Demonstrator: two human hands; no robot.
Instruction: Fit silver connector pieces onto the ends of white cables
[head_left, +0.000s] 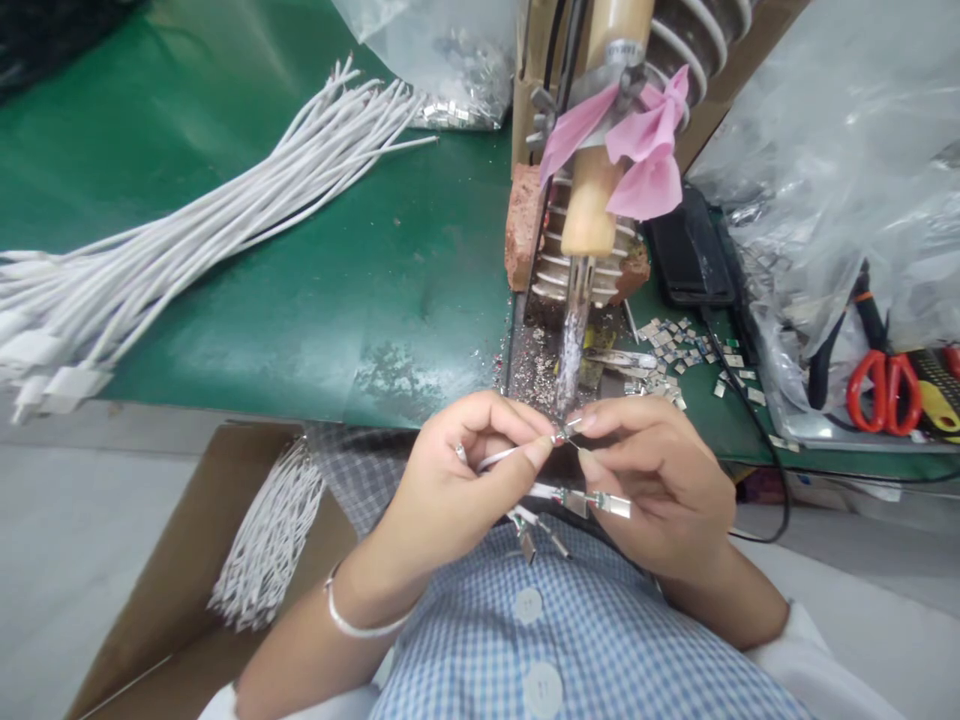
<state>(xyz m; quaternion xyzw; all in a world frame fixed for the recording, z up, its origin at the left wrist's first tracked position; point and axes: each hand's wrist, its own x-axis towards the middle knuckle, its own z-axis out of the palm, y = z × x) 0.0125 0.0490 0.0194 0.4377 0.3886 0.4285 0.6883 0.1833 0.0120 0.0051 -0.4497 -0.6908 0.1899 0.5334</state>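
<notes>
My left hand (480,455) is closed around a white cable (499,457), its end pinched between thumb and forefinger. Right at that end, my right hand (649,475) pinches a small metal connector (572,426) between thumb and fingertips; a thin strand shows beside it. Just above the fingertips is the silvery tip of a soldering iron (574,340) with a wooden handle (589,215), pointing down. Whether the tip touches the connector I cannot tell. Below my hands hang several white cables ending in metal plugs (611,503).
A bundle of white cables (225,210) lies on the green table (420,230). Small connector pieces (675,345) are scattered right of the iron, near a black phone (690,250) and red-handled scissors (885,390). A cardboard box (180,530) below left holds more cables (270,540).
</notes>
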